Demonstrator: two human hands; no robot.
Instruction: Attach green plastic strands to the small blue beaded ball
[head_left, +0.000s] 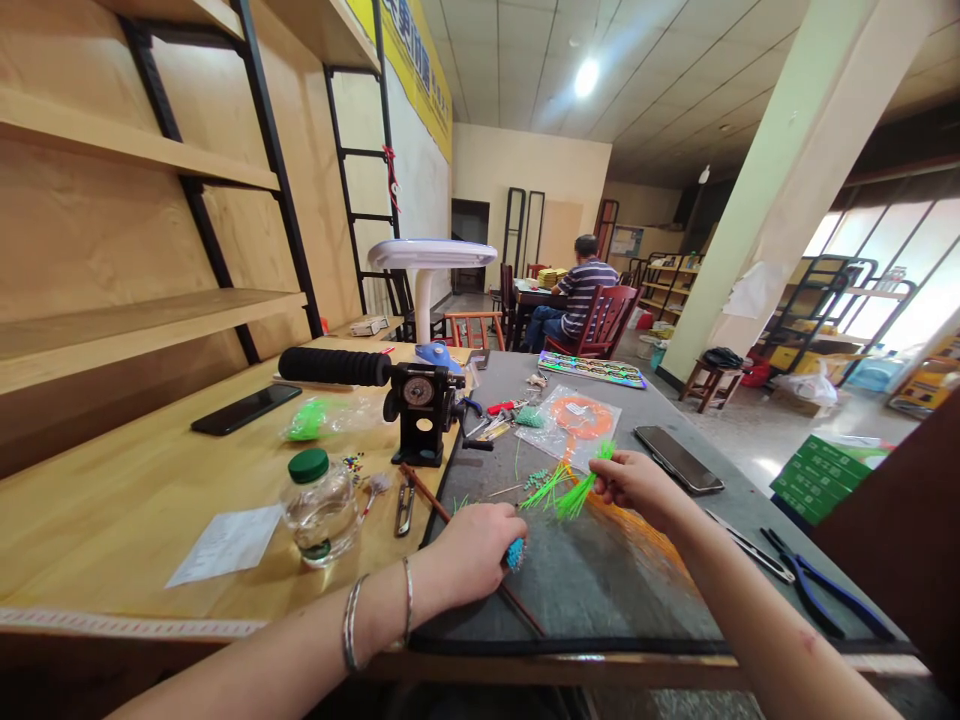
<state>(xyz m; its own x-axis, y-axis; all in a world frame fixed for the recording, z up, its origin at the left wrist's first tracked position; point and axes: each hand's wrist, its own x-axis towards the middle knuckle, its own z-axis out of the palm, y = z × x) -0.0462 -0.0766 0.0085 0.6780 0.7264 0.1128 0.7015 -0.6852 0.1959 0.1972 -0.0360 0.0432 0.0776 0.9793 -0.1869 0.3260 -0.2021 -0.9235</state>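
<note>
My left hand (472, 548) is closed in a fist on the grey mat (600, 580), holding a small blue object (514, 553) that pokes out by the thumb. My right hand (636, 482) pinches a bundle of neon green strands (576, 490), which fan out to the left. Orange strands (637, 530) lie on the mat under my right wrist. More green strands and small beads (536, 482) are scattered between the hands. A thin brown stick (431, 497) runs diagonally under my left hand.
A black winding device with a foam handle (420, 400) stands on the wooden bench. A clear jar with a green lid (319, 505), a paper slip (225, 543), two phones (245, 408) (677, 458), blue pliers (825, 585) and a desk lamp (431, 265) surround me. A person in a striped shirt (581, 295) sits far back.
</note>
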